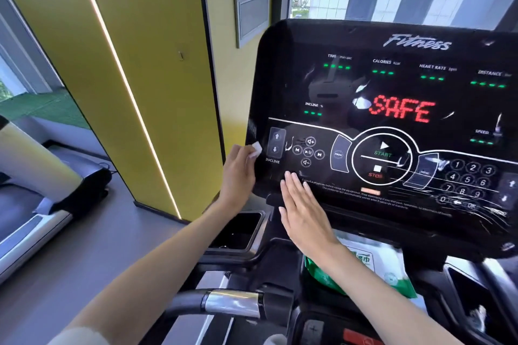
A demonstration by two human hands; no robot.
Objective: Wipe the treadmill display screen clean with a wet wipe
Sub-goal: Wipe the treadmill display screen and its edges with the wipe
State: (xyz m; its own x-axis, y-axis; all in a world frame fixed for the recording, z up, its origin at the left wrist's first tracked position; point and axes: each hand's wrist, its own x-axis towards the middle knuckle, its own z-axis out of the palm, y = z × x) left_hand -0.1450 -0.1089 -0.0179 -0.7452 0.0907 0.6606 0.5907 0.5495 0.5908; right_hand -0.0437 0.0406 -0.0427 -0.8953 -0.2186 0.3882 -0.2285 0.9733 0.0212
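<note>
At centre-right of the frame, the treadmill display screen (392,120) faces the wearer, with a small folded wet wipe (256,149) at its lower-left border.

Left hand (238,173) has its fingers curled round the wipe, pinching it so a white corner sticks out against the panel's left edge beside the INCLINE arrows, probably to start strokes from that border. Right hand (304,213) lies flat and open, holding nothing, fingertips touching the panel's bottom strip, seemingly bracing the console. White streaks show at lower right near the number keypad (468,179). Rightward the glossy surface is unobstructed; leftward the yellow pillar (157,92) stands close. Below, a green wipe packet (392,274) rests in the tray.
</note>
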